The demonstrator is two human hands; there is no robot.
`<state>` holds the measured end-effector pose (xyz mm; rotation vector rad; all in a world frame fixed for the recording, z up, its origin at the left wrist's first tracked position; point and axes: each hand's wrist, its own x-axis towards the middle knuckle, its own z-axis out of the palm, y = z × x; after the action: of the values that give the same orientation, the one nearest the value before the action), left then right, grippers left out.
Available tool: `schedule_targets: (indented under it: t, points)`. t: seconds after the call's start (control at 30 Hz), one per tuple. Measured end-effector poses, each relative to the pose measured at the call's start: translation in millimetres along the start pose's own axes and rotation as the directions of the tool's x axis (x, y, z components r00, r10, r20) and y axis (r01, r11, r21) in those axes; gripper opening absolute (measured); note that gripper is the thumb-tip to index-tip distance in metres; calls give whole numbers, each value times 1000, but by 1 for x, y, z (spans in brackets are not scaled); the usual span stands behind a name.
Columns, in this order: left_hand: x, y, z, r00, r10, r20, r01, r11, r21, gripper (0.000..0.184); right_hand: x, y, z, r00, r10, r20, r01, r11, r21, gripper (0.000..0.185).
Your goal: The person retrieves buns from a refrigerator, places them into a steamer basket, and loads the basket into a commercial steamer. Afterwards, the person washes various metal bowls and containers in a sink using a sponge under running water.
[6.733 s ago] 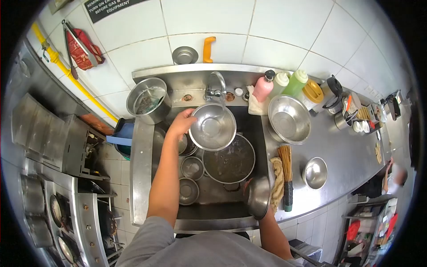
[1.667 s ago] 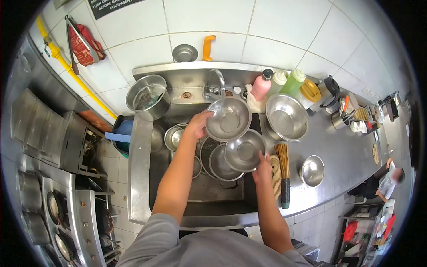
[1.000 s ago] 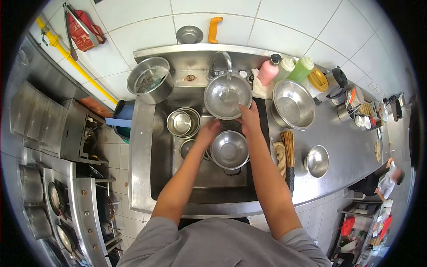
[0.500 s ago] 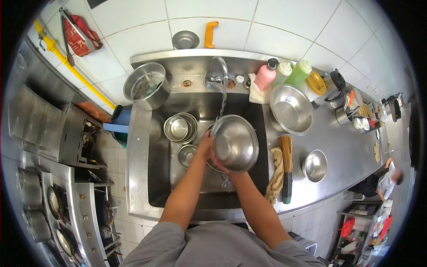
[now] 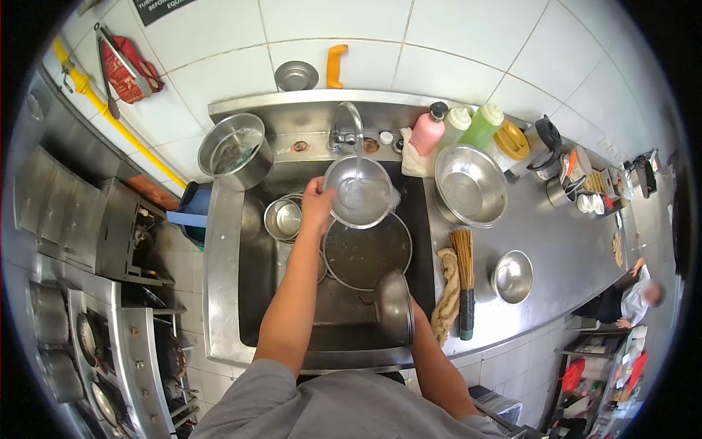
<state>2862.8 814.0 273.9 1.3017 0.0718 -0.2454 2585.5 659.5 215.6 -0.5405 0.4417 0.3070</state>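
My left hand (image 5: 317,203) grips the rim of a steel bowl (image 5: 357,197) under the faucet (image 5: 352,121), and water runs into it. Low at the sink's right side, my right hand (image 5: 417,313) holds tilted steel bowls (image 5: 394,307), apparently stacked; most of its fingers are hidden behind them. Between the two hands, a large round pot (image 5: 368,252) full of cloudy water stands in the sink (image 5: 344,339). Smaller steel bowls (image 5: 283,219) lie at the sink's left, partly behind my left forearm.
A deep pot (image 5: 235,152) stands on the sink's back left corner. On the right counter are a perforated bowl (image 5: 470,186), a small bowl (image 5: 512,277), a stick brush (image 5: 466,285), a cloth (image 5: 445,296) and bottles (image 5: 426,130). Another person (image 5: 635,300) is at far right.
My hands were together on the tilted bowls half a second ago; now they are apart. The left has a bowl under the water, while the right has moved down and right with the others, uncovering the large pot.
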Motion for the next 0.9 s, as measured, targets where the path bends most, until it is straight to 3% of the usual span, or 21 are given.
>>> schedule_targets:
  t: [0.1, 0.17, 0.23, 0.3, 0.33, 0.37, 0.43, 0.47, 0.53, 0.57, 0.6, 0.67, 0.7, 0.73, 0.9]
  points:
    - [11, -14, -6, 1000, -7, 16, 8, 995, -96, 31, -6, 5, -9, 990, -92, -104, 85, 994, -68, 12]
    - [6, -22, 1, 973, -222, 64, 229, 882, -411, 24, 5, 14, -35, 978, -162, -130, 152, 985, -81, 19]
    - [9, -36, 12, 976, -209, 57, 210, 840, -500, 26, 7, 12, -37, 961, -230, -155, 216, 971, -100, 28]
    - [19, -53, 19, 962, -245, 122, 272, 810, -520, 40, -4, 2, -16, 963, -192, -188, 212, 973, 95, 37]
    - [33, -64, 27, 962, -252, 102, 271, 864, -425, 28, -2, 4, -31, 962, -182, -206, 195, 980, 47, 42]
    - [36, -63, 35, 963, -252, 94, 267, 861, -433, 28, -2, 4, -30, 963, -175, -204, 187, 982, 39, 42]
    - [37, -55, 52, 934, -173, 311, 298, 860, -414, 29, -1, 1, -21, 921, -289, -260, 282, 957, -68, 38]
    - [34, -44, 61, 939, -168, 300, 289, 860, -422, 29, 0, 0, -18, 926, -282, -253, 272, 959, -75, 38]
    - [27, -20, 73, 890, -409, 203, 454, 836, -308, 27, 1, -2, -9, 859, -369, -355, 337, 930, -149, 39]
    - [42, -39, 64, 893, -406, 195, 449, 836, -315, 27, 0, -4, -1, 863, -363, -350, 330, 931, -153, 39]
    - [47, -42, 57, 827, -446, 343, 543, 792, -279, 28, -3, -9, 9, 845, -399, -356, 360, 917, -173, 42]
    - [23, -22, 60, 799, -555, 231, 597, 777, -199, 28, -4, -19, 25, 809, -475, -346, 418, 879, -229, 45]
    - [21, -35, 52, 800, -554, 232, 596, 778, -198, 28, -3, -25, 30, 809, -477, -345, 420, 878, -229, 45]
    - [22, -47, 41, 818, -397, 416, 506, 840, -193, 28, -1, -31, 35, 775, -529, -346, 450, 846, -286, 45]
    - [-29, -36, 22, 793, -349, 499, 458, 882, -111, 41, 11, -44, 44, 685, -609, -401, 477, 790, -386, 48]
